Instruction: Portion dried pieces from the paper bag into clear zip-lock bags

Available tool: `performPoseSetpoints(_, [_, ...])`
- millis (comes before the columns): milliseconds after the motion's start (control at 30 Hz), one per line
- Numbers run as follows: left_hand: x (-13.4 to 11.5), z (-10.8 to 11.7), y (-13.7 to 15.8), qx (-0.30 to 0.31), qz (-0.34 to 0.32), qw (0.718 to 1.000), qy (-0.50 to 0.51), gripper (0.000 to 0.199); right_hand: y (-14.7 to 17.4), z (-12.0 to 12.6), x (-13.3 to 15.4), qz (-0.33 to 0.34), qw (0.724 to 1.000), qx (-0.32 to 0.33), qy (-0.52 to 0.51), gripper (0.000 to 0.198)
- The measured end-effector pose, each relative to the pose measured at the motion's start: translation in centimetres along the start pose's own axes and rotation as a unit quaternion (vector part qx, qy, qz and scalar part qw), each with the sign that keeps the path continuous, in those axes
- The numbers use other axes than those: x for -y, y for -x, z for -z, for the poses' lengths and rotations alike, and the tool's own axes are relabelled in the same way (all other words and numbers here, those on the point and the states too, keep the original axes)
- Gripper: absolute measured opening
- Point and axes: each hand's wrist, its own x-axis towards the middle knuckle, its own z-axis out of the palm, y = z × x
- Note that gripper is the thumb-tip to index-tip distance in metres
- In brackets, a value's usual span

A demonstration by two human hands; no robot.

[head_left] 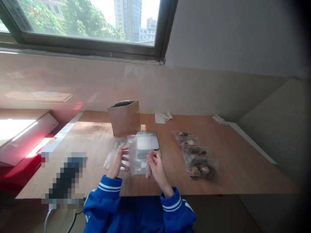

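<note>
A clear zip-lock bag with a red seal line hangs between my hands, with nothing visible inside. My right hand is closed on the bag's edge beside the red line. At the bag's other side is my left hand, its fingers spread; I cannot tell whether they touch the plastic. Behind the bag, partly seen through it, lies a small scale with a light plate. More clear bags lie on the table by my left hand. A brown paper pouch stands upright, its top open, behind the scale.
Several zip-lock bags with dried brown pieces form a row on the right of the wooden table. Crumpled tissue lies at the back, another piece at the far right. A blurred dark item sits front left, cables below.
</note>
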Motion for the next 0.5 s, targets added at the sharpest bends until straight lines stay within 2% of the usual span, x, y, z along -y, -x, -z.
performPoseSetpoints(67, [0.9,-0.4,0.5,0.054,0.06,0.997,0.0,0.065,-0.2,0.0,-0.2,0.024,0.999,-0.046,0.003,0.041])
performPoseSetpoints(133, [1.9,-0.9,1.3,0.15,0.101,0.983,-0.005,0.064,-0.2,-0.2,-0.5,0.038,0.997,-0.074,0.005,0.039])
performPoseSetpoints(167, [2.3,-1.1,1.6,0.201,0.1,0.975,-0.008,0.061,-0.2,-0.3,-0.5,0.041,0.996,-0.081,0.002,0.039])
performPoseSetpoints(233, [2.7,-1.2,2.1,0.247,0.072,0.966,-0.011,0.052,-0.1,-0.4,-0.7,0.041,0.995,-0.086,-0.006,0.039])
performPoseSetpoints(367, [2.4,-0.1,1.9,0.18,-0.019,0.983,-0.012,0.038,-0.2,0.0,-0.8,0.035,0.995,-0.088,0.007,0.043])
performPoseSetpoints(500, [1.7,1.3,1.6,0.156,-0.036,0.987,-0.029,0.037,-0.5,0.5,-0.8,0.029,0.997,-0.065,0.012,0.048])
